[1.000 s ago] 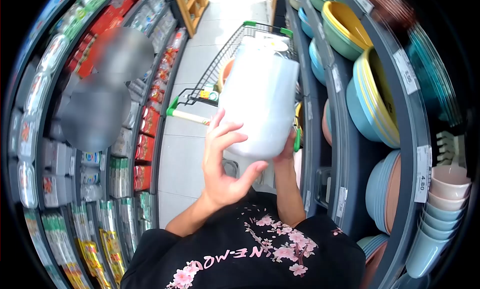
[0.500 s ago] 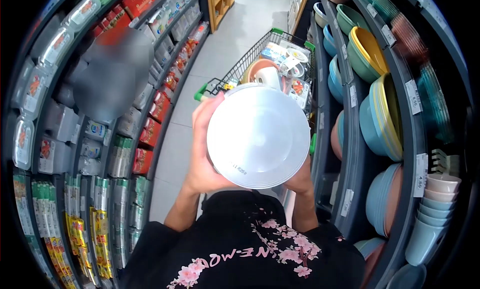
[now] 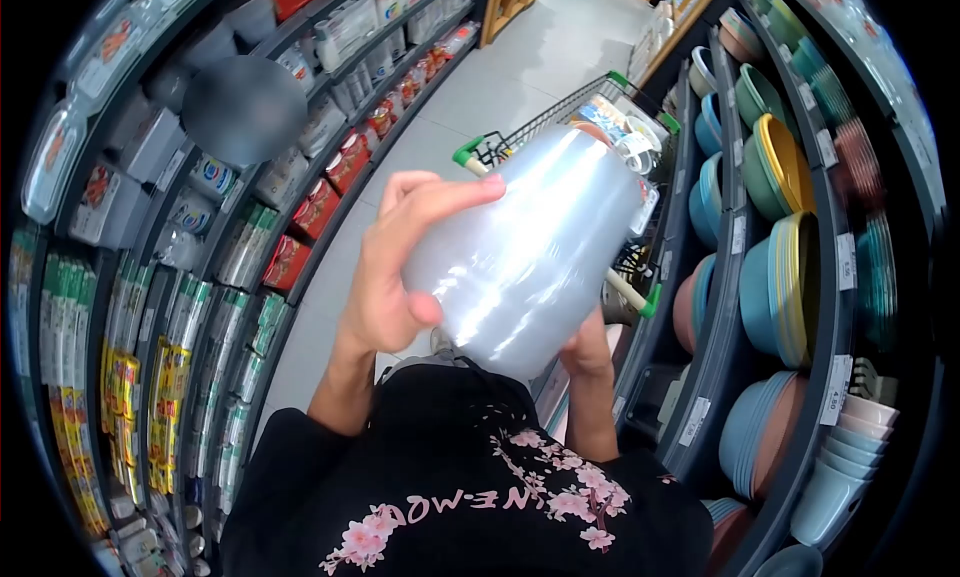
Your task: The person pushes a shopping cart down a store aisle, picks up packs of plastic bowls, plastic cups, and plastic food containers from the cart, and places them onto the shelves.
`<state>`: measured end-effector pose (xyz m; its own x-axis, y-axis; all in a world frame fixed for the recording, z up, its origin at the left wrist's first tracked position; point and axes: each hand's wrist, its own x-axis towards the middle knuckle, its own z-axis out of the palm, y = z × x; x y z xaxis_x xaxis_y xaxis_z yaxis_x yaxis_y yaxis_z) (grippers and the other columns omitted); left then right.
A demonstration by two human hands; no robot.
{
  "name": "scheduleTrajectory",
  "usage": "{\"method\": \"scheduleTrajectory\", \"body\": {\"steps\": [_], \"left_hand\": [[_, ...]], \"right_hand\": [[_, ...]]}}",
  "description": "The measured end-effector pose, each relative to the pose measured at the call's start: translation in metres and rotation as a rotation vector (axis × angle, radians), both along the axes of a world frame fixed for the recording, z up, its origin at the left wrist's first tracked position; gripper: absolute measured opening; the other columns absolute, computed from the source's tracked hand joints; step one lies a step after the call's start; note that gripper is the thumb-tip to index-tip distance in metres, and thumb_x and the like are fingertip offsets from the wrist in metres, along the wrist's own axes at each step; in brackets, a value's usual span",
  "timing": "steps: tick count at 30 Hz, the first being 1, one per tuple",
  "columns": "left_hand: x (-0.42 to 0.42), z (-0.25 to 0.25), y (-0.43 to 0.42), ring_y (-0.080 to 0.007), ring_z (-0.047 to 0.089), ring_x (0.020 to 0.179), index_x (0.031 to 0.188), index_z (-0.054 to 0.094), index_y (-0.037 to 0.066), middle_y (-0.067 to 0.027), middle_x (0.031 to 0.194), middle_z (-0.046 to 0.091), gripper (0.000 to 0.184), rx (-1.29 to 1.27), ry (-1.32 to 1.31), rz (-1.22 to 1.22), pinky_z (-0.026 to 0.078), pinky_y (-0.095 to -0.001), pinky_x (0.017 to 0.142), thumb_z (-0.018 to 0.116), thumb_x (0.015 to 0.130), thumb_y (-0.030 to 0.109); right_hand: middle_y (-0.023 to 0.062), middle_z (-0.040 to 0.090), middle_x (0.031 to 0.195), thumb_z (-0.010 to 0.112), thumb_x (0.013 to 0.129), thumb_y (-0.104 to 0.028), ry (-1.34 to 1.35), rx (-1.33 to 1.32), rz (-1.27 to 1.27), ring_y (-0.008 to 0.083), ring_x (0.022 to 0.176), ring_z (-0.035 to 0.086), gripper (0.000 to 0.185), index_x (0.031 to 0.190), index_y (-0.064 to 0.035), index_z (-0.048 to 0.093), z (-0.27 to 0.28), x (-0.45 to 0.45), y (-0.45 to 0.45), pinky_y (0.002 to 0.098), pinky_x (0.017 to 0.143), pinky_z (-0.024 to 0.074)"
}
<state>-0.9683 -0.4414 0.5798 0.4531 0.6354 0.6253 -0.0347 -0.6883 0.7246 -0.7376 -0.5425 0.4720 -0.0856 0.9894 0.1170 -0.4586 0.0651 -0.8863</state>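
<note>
Before my chest I hold a shiny whitish plastic cylinder (image 3: 530, 247), tilted with its far end up to the right. Its surface looks like smooth film with bright glare; what is inside cannot be made out. My left hand (image 3: 400, 252) grips its left side, fingers bent over the top edge and thumb at the near side. At the lower right, my right hand (image 3: 588, 347) is against it, with most of its fingers hidden behind it.
A shopping cart (image 3: 490, 147) with packaged goods stands just beyond the cylinder. On the right, shelves carry stacked basins (image 3: 775, 287) and cups (image 3: 835, 477). Left shelves hold boxed rolls (image 3: 70, 317), red packs (image 3: 287, 262) and wrapped containers (image 3: 110, 202). Tiled floor (image 3: 545, 52) runs ahead.
The cylinder has tipped from showing its round end to showing its long side. My left hand has shifted slightly left, its fingers now in plain sight. The view has turned, and the cart appears further right.
</note>
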Motion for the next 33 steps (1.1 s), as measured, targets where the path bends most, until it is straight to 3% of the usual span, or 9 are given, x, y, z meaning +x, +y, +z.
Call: {"method": "scheduleTrajectory", "body": {"steps": [2,6,10,18,23,24,26,28,33], "left_hand": [[-0.012,-0.002,0.006,-0.0282,0.052,0.111,0.126,0.059,-0.003,-0.0164,0.123,0.062,0.105,-0.020,0.005,0.045,0.038,-0.0399,0.100,0.023,0.083,0.086],[-0.031,-0.019,0.006,-0.0296,0.051,0.122,0.128,0.056,-0.004,-0.0198,0.124,0.059,0.102,-0.125,-0.130,0.068,0.036,-0.0401,0.104,0.022,0.087,0.083],[-0.047,-0.036,0.002,-0.0267,0.056,0.116,0.130,0.053,-0.005,-0.0187,0.128,0.057,0.087,-0.249,-0.215,0.112,0.038,-0.0351,0.102,0.034,0.093,0.071],[-0.091,-0.044,-0.006,-0.0230,0.052,0.123,0.136,0.049,-0.004,-0.0163,0.130,0.056,0.067,-0.447,-0.340,0.204,0.035,-0.0319,0.106,0.039,0.100,0.052],[-0.125,-0.054,0.001,-0.0291,0.036,0.140,0.145,0.037,-0.006,-0.0198,0.150,0.039,0.094,-0.402,-0.320,0.128,0.023,-0.0397,0.115,0.024,0.095,0.072],[-0.129,-0.051,-0.001,-0.0292,0.033,0.142,0.147,0.033,-0.006,-0.0201,0.153,0.035,0.099,-0.420,-0.319,0.083,0.022,-0.0407,0.116,0.020,0.092,0.076],[-0.134,-0.050,0.000,-0.0304,0.028,0.145,0.150,0.023,-0.008,-0.0204,0.158,0.024,0.110,-0.395,-0.235,0.068,0.019,-0.0408,0.117,0.018,0.087,0.082],[-0.135,-0.044,0.001,-0.0314,0.028,0.144,0.150,0.021,-0.009,-0.0211,0.158,0.023,0.112,-0.384,-0.260,0.061,0.017,-0.0392,0.118,0.029,0.085,0.082],[-0.155,-0.050,0.008,-0.0311,0.027,0.145,0.152,0.022,-0.004,-0.0212,0.158,0.024,0.102,-0.210,-0.198,0.129,0.018,-0.0410,0.118,0.057,0.086,0.066]], "right_hand": [[0.0115,0.047,0.141,0.072,0.084,-0.051,0.221,-0.038,0.060,0.0205,0.128,0.049,0.090,0.147,-0.0023,0.031,-0.009,-0.018,0.000,0.0364,0.107,0.0428],[0.0157,0.040,0.148,0.045,0.101,-0.044,0.324,-0.236,0.032,0.0296,0.130,0.049,0.064,0.150,-0.0058,0.028,-0.008,-0.043,0.005,0.0456,0.101,0.0496],[0.0224,0.050,0.137,0.030,0.102,-0.053,0.564,-0.384,0.296,0.0389,0.104,0.066,0.065,0.150,-0.0088,0.025,0.033,-0.066,0.021,0.0492,0.062,0.0625],[0.0261,0.057,0.127,0.017,0.100,-0.062,0.396,-0.377,0.569,0.0366,0.091,0.070,0.073,0.150,-0.0095,0.021,0.031,-0.087,0.064,0.0471,0.060,0.0624],[0.0147,0.053,0.135,0.042,0.102,-0.049,0.001,-0.246,0.160,0.0247,0.111,0.063,0.070,0.151,-0.0018,0.022,0.025,-0.095,0.079,0.0349,0.083,0.0567],[0.0123,0.054,0.134,0.068,0.090,-0.043,-0.131,-0.205,0.241,0.0213,0.112,0.061,0.089,0.150,0.0021,0.021,0.034,-0.088,0.083,0.0295,0.092,0.0508],[0.0126,0.054,0.133,0.077,0.081,-0.041,-0.269,-0.102,0.258,0.0211,0.113,0.061,0.100,0.151,0.0021,0.021,0.048,-0.087,0.081,0.0306,0.094,0.0498],[0.0139,0.055,0.131,0.097,0.055,-0.031,-0.373,-0.006,0.228,0.0210,0.114,0.060,0.124,0.149,0.0032,0.023,0.061,-0.101,0.085,0.0323,0.096,0.0483],[0.0138,0.062,0.122,0.096,0.057,-0.018,-0.476,0.191,0.098,0.0231,0.112,0.060,0.093,0.132,0.0062,0.048,0.053,-0.123,0.093,0.0372,0.100,0.0456]]}}
